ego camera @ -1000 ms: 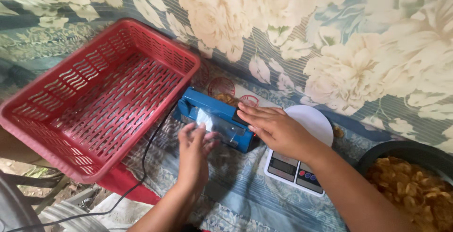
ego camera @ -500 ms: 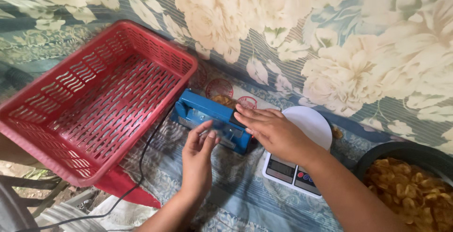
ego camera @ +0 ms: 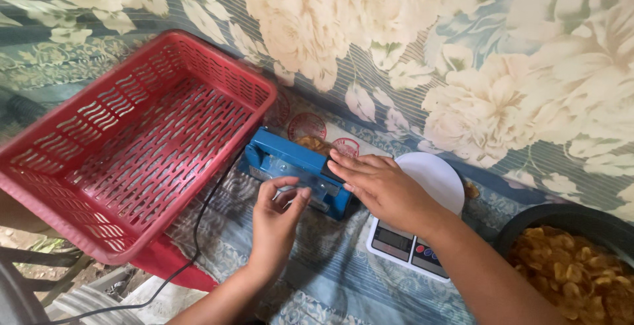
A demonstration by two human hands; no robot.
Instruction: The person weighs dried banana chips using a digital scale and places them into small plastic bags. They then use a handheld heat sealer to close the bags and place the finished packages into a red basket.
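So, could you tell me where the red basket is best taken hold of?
Probably by the rim of the red basket along its near long side, coming from above: the rim is a broad lip, the basket lies empty and tilted, and the blue sealer crowds its right end.

- A clear plastic packet [ego camera: 316,144] holding golden-brown snack pieces was seen lying behind the blue sealing device [ego camera: 297,166], towards the back edge of the cloth-covered tabletop [ego camera: 343,279], against the flowered wall covering.
- Two round labels [ego camera: 308,125] with red rims and pale centres were seen on that packet, one towards its left end and one [ego camera: 345,146] towards its right, just beside the fingertips of the right hand [ego camera: 380,186].
- A small grey display window [ego camera: 394,240] was set in the front of the white kitchen scale [ego camera: 422,232], right of the sealing device; its face was blurred.
- Coloured round buttons [ego camera: 426,254] were seen just beside that window.
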